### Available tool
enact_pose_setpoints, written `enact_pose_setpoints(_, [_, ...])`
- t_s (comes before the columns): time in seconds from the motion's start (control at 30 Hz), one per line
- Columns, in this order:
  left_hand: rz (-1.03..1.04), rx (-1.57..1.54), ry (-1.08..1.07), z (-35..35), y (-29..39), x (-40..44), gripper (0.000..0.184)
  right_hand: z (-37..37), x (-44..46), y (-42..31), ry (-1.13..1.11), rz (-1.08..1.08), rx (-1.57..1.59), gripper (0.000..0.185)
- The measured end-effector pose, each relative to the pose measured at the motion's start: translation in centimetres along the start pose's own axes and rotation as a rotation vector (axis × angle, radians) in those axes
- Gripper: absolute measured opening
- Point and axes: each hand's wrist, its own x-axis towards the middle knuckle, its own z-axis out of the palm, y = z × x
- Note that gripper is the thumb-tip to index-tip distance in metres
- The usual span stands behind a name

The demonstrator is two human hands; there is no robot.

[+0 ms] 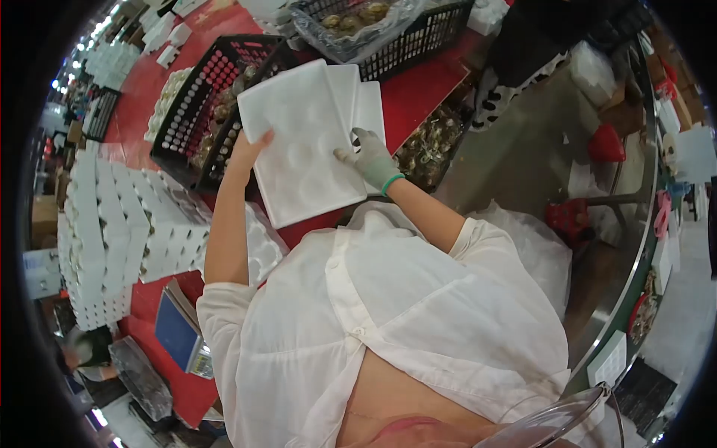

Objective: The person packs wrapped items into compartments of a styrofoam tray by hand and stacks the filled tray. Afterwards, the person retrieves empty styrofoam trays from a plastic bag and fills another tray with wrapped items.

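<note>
Several flat white foam trays, fanned apart at the upper right, are in front of my chest. The top tray has shallow round dimples. My bare left hand grips its left edge, with the thumb on the upper face and the fingers hidden underneath. On the right side, my right hand, in a pale glove with a green cuff, has its thumb on the top tray and its fingers curled at the edges of the trays behind. A black perforated crate with brownish shellfish-like items stands just beyond my left hand.
Another black crate, lined with clear plastic, stands at the back. A bin of tied brownish shellfish lies beyond my right hand. Stacked white foam trays and a blue-topped scale stand left on the red table.
</note>
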Motion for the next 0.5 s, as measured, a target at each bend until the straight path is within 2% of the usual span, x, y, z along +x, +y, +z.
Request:
enact_pose_setpoints(0.07, [-0.142, 0.048, -0.035, 0.8, 1.3, -0.8, 0.059, 0.6, 0.8, 1.2, -0.069, -0.133, 0.018, 0.055])
enact_pose_setpoints(0.1, [-0.149, 0.058, -0.04, 1.1, 1.1, -1.1, 0.059, 1.1, 0.8, 1.4, -0.15, 0.019, 0.218, 0.049])
enact_pose_setpoints(0.2, [-0.107, 0.141, 0.275, 1.6, -1.7, -1.0, 0.073, 0.9, 0.9, 0.3, -0.085, 0.121, 0.224, 0.048])
enact_pose_setpoints(0.23, [-0.113, 0.15, 0.275, 1.6, -1.7, -1.3, 0.073, 0.5, 0.8, 0.1, -0.09, 0.127, 0.231, 0.048])
enact_pose_setpoints(0.3, [-0.24, -0.103, 0.15, 1.7, -1.8, -2.1, 0.07, -0.7, 0.6, 0.0, -0.08, 0.182, 0.287, 0.05])
enact_pose_setpoints(0.4, [-0.308, -0.108, 0.232, 2.2, 0.6, -3.5, 0.064, -1.4, 0.3, 0.1, -0.094, 0.106, 0.245, 0.053])
enact_pose_setpoints(0.5, [-0.292, -0.094, 0.19, 1.6, 1.7, -4.1, 0.065, -1.6, 0.5, 0.7, -0.128, 0.067, 0.266, 0.055])
